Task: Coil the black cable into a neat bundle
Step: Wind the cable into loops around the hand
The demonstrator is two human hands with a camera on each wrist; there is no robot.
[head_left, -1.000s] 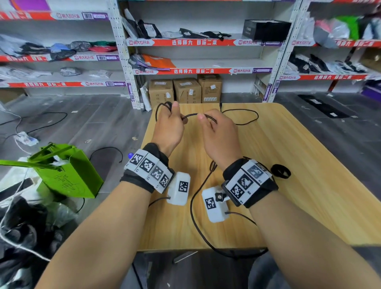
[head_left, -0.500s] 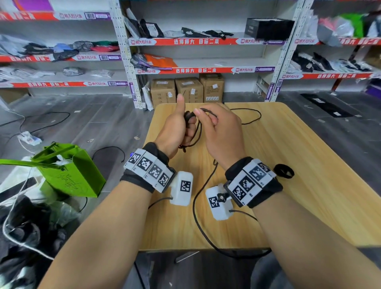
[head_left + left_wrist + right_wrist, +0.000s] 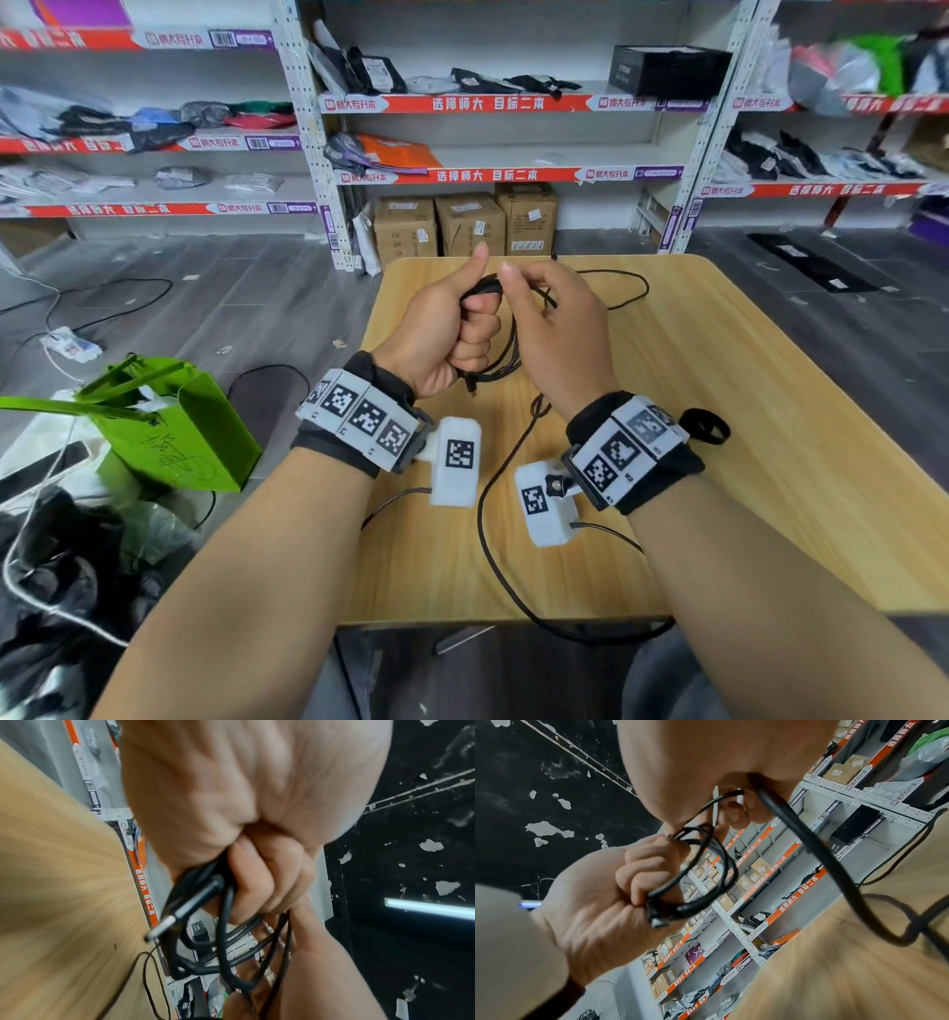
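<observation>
The left hand [image 3: 441,329] grips several loops of the black cable [image 3: 506,354] in a fist; the right hand [image 3: 557,334] pinches the strand beside it above the table [image 3: 744,411].

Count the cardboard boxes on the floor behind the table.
3, side by side under the shelves: the left box, the middle box, and the right box, which stands slightly taller. More may be hidden behind them.
</observation>
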